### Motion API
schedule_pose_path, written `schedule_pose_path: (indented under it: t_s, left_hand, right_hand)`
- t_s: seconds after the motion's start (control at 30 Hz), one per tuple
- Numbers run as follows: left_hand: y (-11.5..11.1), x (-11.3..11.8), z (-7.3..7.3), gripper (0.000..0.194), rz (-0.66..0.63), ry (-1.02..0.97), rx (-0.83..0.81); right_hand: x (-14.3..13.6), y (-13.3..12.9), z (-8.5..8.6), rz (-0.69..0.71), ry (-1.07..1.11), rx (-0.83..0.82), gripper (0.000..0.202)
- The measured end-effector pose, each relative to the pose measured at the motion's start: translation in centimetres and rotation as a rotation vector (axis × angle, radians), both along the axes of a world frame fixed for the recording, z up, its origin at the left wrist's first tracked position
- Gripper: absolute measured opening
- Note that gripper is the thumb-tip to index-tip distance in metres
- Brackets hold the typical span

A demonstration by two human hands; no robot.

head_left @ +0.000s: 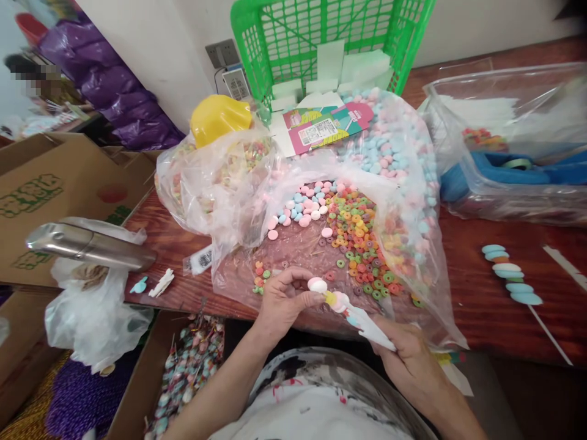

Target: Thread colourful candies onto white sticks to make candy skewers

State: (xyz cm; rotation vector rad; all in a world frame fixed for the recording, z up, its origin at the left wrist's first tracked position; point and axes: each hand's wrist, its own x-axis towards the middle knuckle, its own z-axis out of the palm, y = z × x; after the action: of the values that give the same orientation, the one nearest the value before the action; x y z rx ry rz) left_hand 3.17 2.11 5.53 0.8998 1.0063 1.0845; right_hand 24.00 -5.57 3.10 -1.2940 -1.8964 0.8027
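Note:
My left hand is closed, thumb and forefinger pinching a pale pink-white disc at the tip of a skewer. Strung below the disc on this candy skewer are a yellow piece, a pink disc and small coloured bits. My right hand grips the skewer's lower end, where a white strip lies along it; the stick itself is hidden. Just beyond my hands, coloured rings and pink, blue and white discs are spread on a clear plastic bag.
A finished-looking skewer lies at right, near a clear bin. Behind stand a green basket and a yellow bowl on a bag. A steel flask lies left; below it, a carton holds many skewers.

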Motion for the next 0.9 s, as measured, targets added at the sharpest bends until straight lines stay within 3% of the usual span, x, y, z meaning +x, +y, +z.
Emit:
schedule_pose_path:
  t_s: [0.2, 0.4, 0.57, 0.67, 0.8, 0.9]
  left_hand:
    - [0.1, 0.1, 0.0, 0.024, 0.045, 0.108, 0.146]
    - [0.1, -0.4, -0.4, 0.01, 0.081, 0.397, 0.566]
    - [0.3, -1.2, -1.0, 0.023, 0.06, 0.513, 0.852]
    - [0.3, -1.4, -1.0, 0.02, 0.087, 0.42, 0.758]
    - [0.1, -1.3, -1.2, 0.005, 0.131, 0.133, 0.442]
    - [-0.1, -1.2, -1.5, 0.019, 0.154, 0.028, 0.307]
  right_hand:
    - [-0.1, 0.0, -0.2, 0.026, -0.065, -0.076, 0.028]
    - [-0.5, 0.0, 0.2, -0.004, -0.042, -0.101, 0.031]
    - [-1.7, -0.1, 0.4, -0.045, 0.003, -0.078, 0.038]
    - [-2.6, 0.0, 0.2, -0.045, 0.06, -0.038, 0.031]
    - [-3.7, 0.2, -0.6, -0.069, 0.123, 0.039, 0.021]
    - [-4.0, 0.0, -1.5, -0.095, 0.117, 0.085, 0.023]
